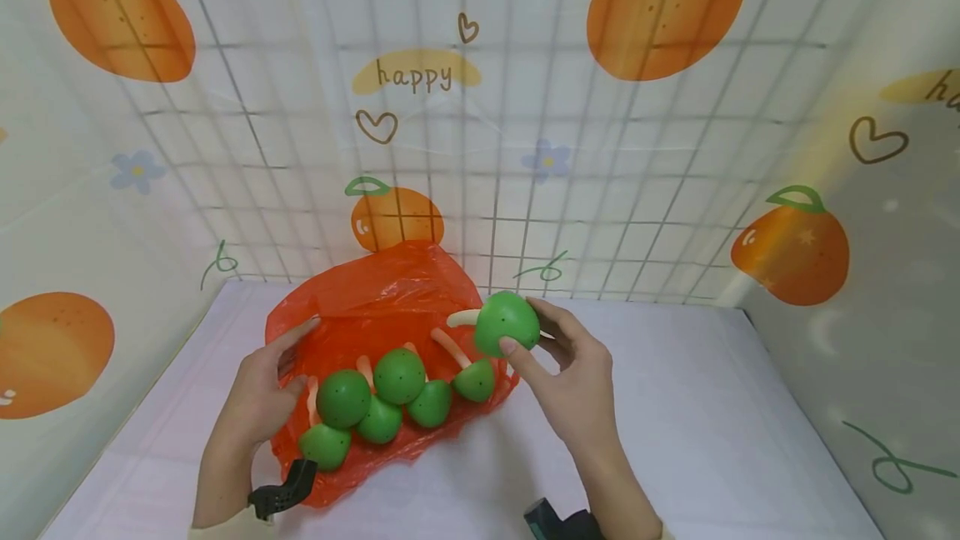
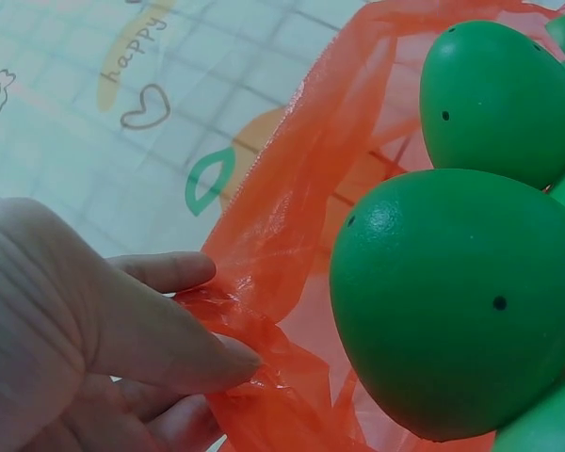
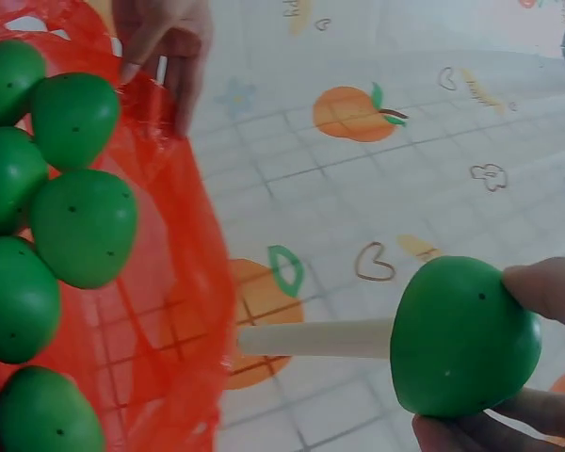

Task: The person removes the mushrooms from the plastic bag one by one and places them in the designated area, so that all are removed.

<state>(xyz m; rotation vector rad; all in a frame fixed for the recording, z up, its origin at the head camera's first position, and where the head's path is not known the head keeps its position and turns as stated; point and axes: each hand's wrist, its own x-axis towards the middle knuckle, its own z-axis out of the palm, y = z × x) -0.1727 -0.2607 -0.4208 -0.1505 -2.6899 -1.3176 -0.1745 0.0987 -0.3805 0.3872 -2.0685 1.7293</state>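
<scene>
My right hand [image 1: 573,377] pinches a green mushroom-shaped toy [image 1: 507,323] by its rounded, black-dotted cap, thumb on one side and fingers on the other. Its cream stem [image 3: 311,339] points left, toward a red plastic bag [image 1: 375,286]. Several more such toys [image 1: 399,376] are bunched at the bag's near side, caps toward me and stems pointing away. At the bag's left edge, my left hand [image 1: 258,390] grips the thin plastic between thumb and fingers. Close beside that grip, in the left wrist view, one large green cap [image 2: 461,301] fills much of the picture.
The bag lies on a white-covered table [image 1: 675,407]. Behind it stands a wire grid [image 1: 510,215] with a pale, orange-printed sheet [image 1: 300,182] over it. Similar printed sheeting closes in both sides. Black wrist straps [image 1: 285,490] show at the bottom of the head view.
</scene>
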